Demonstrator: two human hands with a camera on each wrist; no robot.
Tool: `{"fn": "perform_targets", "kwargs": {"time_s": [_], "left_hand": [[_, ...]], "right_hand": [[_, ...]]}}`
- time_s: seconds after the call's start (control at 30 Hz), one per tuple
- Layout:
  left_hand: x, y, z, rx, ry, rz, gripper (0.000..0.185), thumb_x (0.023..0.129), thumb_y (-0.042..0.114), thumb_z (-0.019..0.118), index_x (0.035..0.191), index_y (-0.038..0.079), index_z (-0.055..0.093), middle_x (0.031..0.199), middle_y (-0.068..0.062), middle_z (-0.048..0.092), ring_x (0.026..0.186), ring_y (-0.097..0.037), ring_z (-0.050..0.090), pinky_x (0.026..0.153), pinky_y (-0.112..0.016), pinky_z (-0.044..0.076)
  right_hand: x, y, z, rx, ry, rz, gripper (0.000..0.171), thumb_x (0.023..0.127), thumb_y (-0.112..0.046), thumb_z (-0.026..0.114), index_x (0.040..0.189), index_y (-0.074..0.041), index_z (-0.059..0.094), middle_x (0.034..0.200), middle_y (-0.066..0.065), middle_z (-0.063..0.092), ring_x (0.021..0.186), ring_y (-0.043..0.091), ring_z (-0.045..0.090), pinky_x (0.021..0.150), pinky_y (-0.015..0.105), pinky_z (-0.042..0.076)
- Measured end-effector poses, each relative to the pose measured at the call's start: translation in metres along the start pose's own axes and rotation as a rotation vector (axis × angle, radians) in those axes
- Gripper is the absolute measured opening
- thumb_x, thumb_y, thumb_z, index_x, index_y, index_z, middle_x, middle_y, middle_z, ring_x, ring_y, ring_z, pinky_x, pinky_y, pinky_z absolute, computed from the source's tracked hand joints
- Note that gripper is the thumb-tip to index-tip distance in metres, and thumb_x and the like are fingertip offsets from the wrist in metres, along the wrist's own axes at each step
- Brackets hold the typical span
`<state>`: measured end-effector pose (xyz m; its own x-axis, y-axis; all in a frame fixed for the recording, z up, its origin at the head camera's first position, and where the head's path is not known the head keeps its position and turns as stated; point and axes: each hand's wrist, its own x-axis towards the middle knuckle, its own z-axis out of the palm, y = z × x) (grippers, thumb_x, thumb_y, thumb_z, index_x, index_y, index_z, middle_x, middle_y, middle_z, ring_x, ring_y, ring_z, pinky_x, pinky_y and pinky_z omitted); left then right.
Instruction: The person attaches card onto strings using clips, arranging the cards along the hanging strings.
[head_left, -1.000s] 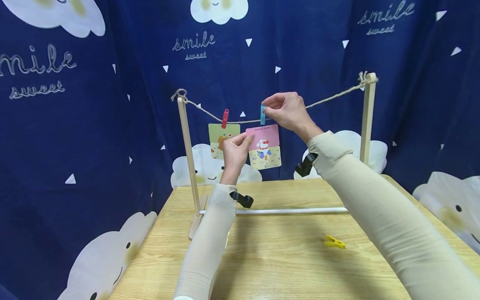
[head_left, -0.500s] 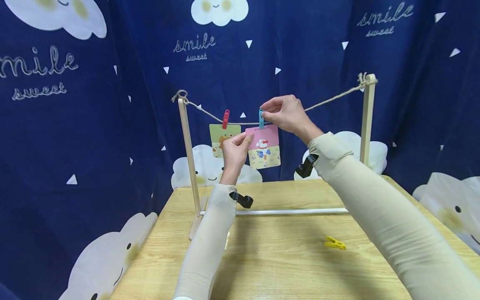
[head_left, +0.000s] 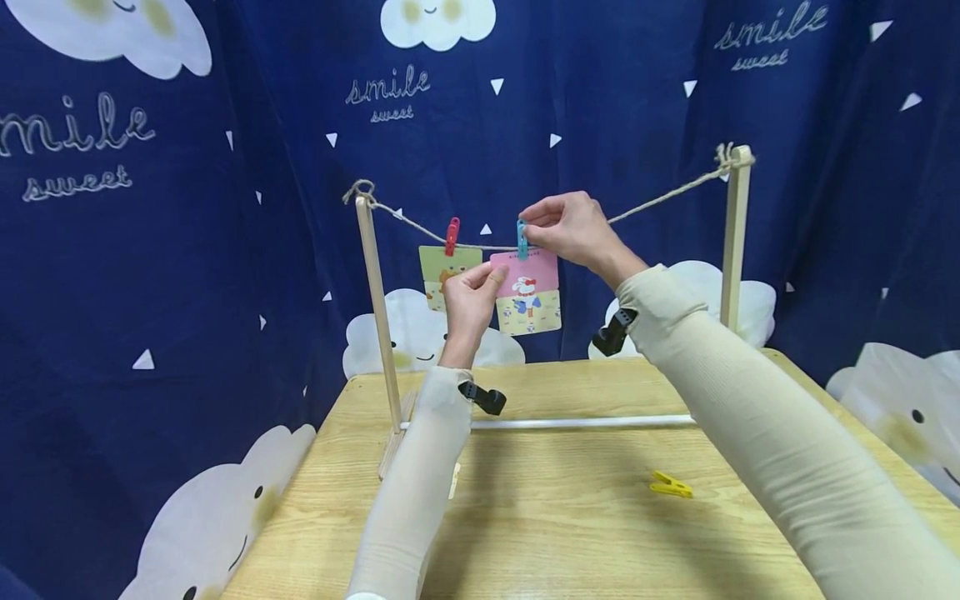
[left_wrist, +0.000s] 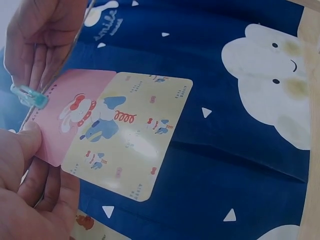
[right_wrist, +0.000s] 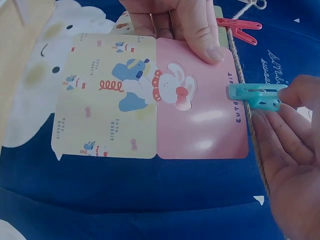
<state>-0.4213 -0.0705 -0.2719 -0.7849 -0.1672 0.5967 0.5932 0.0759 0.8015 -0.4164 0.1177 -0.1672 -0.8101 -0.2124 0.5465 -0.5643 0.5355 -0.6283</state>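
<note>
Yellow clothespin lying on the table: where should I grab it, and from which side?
Pinch the yellow clothespin across its splayed handle end, coming straight down from above. It lies flat on the table with bare wood all round, nearer the right hand. Which end is the handle looks unclear here.

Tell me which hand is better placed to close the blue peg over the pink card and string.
Probably the right hand: it already pinches the blue peg at the string, over the pink card's top edge. The left hand only steadies the card's side.
</note>
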Motion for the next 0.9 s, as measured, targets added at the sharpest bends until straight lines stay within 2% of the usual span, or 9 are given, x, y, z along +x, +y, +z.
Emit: {"fn": "perform_targets", "kwargs": {"time_s": [0.53, 0.9], "left_hand": [[-0.0040, 0.0012, -0.0022, 0.075, 0.005, 0.006, 0.032, 0.091, 0.035, 0.082, 0.105, 0.007, 0.081, 0.093, -0.009, 0.079, 0.082, -0.015, 0.073, 0.075, -0.027, 0.057], [-0.0067, 0.0002, -0.0049, 0.126, 0.024, 0.047, 0.031, 0.090, 0.037, 0.083, 0.106, 0.011, 0.081, 0.093, -0.005, 0.079, 0.086, -0.015, 0.075, 0.076, -0.030, 0.058]], "right_hand": [[-0.0008, -0.0005, 0.0015, -0.004, -0.008, 0.009, 0.034, 0.093, -0.026, 0.071, 0.124, -0.013, 0.075, 0.114, 0.007, 0.077, 0.104, 0.019, 0.072, 0.090, 0.039, 0.058], [-0.0019, -0.0015, 0.0003, 0.013, -0.010, 0.008, 0.034, 0.093, -0.026, 0.072, 0.125, -0.013, 0.074, 0.116, 0.007, 0.077, 0.107, 0.019, 0.072, 0.093, 0.039, 0.057]]}}
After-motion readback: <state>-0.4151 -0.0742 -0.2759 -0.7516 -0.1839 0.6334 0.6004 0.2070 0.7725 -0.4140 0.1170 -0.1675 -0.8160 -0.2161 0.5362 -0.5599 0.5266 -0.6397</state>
